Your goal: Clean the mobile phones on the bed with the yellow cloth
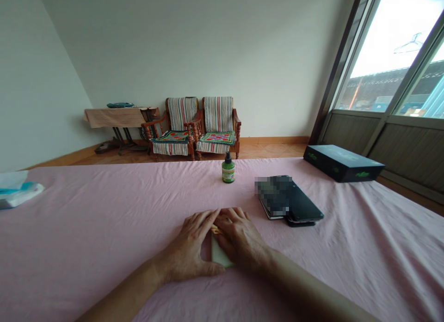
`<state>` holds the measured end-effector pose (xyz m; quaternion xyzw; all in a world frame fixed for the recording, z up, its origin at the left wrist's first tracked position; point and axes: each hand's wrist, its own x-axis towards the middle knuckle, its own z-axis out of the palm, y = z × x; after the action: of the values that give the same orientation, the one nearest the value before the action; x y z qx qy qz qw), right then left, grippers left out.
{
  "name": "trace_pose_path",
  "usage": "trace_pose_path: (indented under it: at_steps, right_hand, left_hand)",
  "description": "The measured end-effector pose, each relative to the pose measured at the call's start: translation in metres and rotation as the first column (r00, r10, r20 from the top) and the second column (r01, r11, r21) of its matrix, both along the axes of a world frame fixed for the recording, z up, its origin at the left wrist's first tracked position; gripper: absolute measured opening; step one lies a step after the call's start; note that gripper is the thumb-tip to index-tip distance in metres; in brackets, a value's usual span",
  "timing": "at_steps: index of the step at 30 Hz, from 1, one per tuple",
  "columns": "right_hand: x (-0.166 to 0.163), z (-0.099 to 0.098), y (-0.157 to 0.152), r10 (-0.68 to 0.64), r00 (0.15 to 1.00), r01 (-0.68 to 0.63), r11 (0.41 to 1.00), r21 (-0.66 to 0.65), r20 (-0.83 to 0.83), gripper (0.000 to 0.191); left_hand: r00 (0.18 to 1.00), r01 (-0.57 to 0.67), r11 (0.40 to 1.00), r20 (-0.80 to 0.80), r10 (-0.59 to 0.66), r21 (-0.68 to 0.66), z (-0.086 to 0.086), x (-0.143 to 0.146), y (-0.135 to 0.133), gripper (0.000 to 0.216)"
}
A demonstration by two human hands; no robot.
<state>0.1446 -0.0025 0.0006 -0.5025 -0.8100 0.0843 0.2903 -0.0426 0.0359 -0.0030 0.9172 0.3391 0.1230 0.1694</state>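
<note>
Both my hands rest together on the pink cloth-covered table [104, 220], near its front middle. My left hand [189, 246] lies flat with fingers stretched forward, and its thumb touches a small pale folded cloth [218, 255]. My right hand [239, 239] lies over the same cloth, fingers pressed down on it and meeting the left fingertips. A bit of yellow shows between the fingers. Most of the cloth is hidden under the hands.
A small green bottle [228, 168] stands beyond the hands. Two dark phones [291, 202] lie to the right, and a black box [342, 162] sits at the far right. A tissue pack [15, 190] lies at the left edge. Two wooden chairs [194, 128] stand by the wall.
</note>
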Motion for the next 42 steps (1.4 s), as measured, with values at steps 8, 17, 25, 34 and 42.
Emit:
trace_pose_path:
  at_steps: [8,17,25,34,42]
  right_hand:
    - [0.0,-0.001,-0.001,0.002,1.0,-0.002,1.0,0.016,-0.007,0.025]
    - [-0.005,-0.003,-0.012,-0.034,0.999,0.034,0.999,-0.004,0.026,0.014]
    - [0.0,-0.002,-0.001,-0.093,0.995,0.093,0.995,-0.019,0.029,0.018]
    - [-0.004,0.0,-0.018,-0.142,0.986,0.146,0.988,-0.046,0.09,0.013]
    - [0.005,0.0,0.004,-0.179,0.984,0.178,0.983,-0.053,-0.014,0.017]
  left_hand:
    - [1.0,0.008,1.0,0.0,-0.008,0.009,0.0,0.0,0.0,0.111]
    - [1.0,-0.015,1.0,-0.01,0.015,0.004,-0.004,-0.001,0.001,0.119]
    - [1.0,-0.001,1.0,-0.016,0.001,0.018,-0.003,-0.001,0.0,0.121]
    - [1.0,-0.022,1.0,-0.008,0.022,0.004,-0.003,0.0,0.001,0.126]
    - [1.0,-0.001,1.0,-0.019,0.001,0.008,-0.003,-0.001,0.001,0.119]
